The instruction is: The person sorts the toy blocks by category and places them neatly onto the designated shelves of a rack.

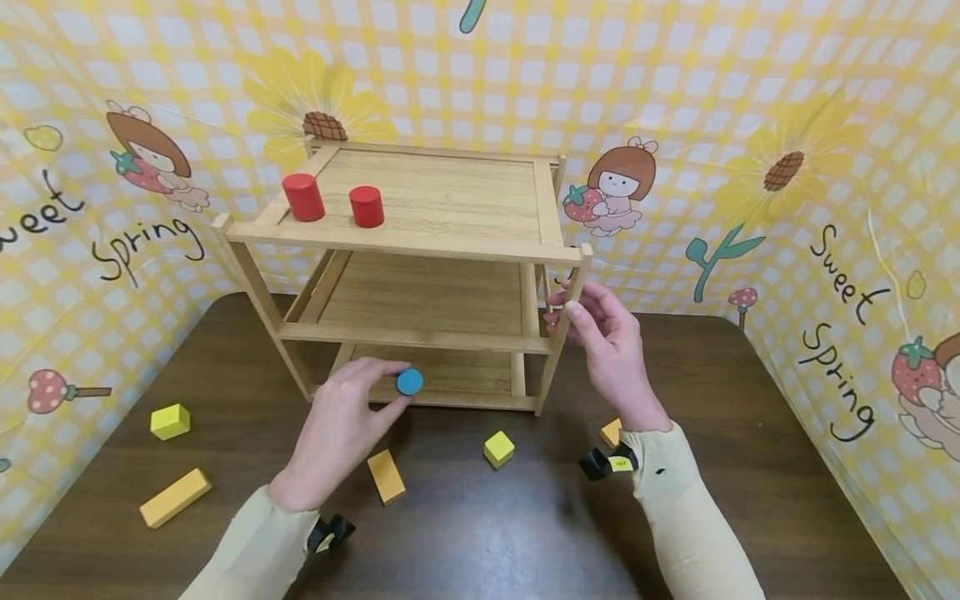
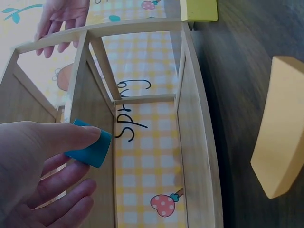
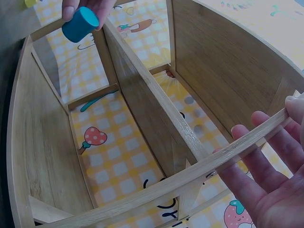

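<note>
My left fingers point(image 1: 384, 367) are pinching a little blue cylinder point(image 1: 409, 382), just thumb and index really, while my right fingers point(image 1: 606, 302) are wrapped round the front right post of the wooden shelf point(image 1: 457, 187), thumb on the near side. So neither set is spread wide.

Biggest thing here is the yellow checked cloth point(image 1: 465, 83), rising behind the shelf and on both sides of it. Then the dark counter point(image 1: 465, 533) the shelf stands on. The shelf itself has three tiers.

Long orange block point(image 1: 176, 498) is lying in front of the shelf, off to its left. A shorter orange block point(image 1: 386, 477) is flat near the shelf's front, and an orange piece point(image 1: 611, 432) is off its front right corner, partly under my sleeve.

Two red cylinders point(image 1: 303, 198) are upright on the shelf's top, left end, the left one bigger. One yellow block point(image 1: 170, 422) is left of the shelf, one yellow cube point(image 1: 498, 450) just in front.

Smallest is that blue cylinder, up at the shelf's open front; can't tell if it's past the edge.
</note>
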The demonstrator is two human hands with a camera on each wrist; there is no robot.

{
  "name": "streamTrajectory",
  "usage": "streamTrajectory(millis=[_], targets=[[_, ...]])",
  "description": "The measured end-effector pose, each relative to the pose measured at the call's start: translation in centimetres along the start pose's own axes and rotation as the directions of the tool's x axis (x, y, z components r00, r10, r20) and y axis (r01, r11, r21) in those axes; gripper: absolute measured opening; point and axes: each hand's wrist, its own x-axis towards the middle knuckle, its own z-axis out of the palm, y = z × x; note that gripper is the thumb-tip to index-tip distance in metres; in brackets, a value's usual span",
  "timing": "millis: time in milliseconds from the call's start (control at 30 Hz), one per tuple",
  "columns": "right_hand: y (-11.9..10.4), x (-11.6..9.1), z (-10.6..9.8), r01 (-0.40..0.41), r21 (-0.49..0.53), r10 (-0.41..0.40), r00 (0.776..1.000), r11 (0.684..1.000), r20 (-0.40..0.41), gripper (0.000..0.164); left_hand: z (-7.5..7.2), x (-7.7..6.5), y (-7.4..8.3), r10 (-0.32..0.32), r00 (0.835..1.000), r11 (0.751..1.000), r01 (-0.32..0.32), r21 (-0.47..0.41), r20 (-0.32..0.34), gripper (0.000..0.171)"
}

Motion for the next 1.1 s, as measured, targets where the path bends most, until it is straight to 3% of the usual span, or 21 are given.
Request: streamTrajectory(millis=[533,1100], targets=[[-0.1,0.0,0.2,-0.002,0.000,0.002,1.000,1.000,-0.017,0.030,-0.8,0.4,0.8,0.017,1.000,1.000,-0.017,-0.008,-0.025,0.040],[0.0,0.0,0.2,0.008,0.011,-0.008,1.000,1.000,-0.016,0.028,-1.5,1.3,1.3,0.065,0.991,0.996,-0.072,-0.056,-0.115,0.038]])
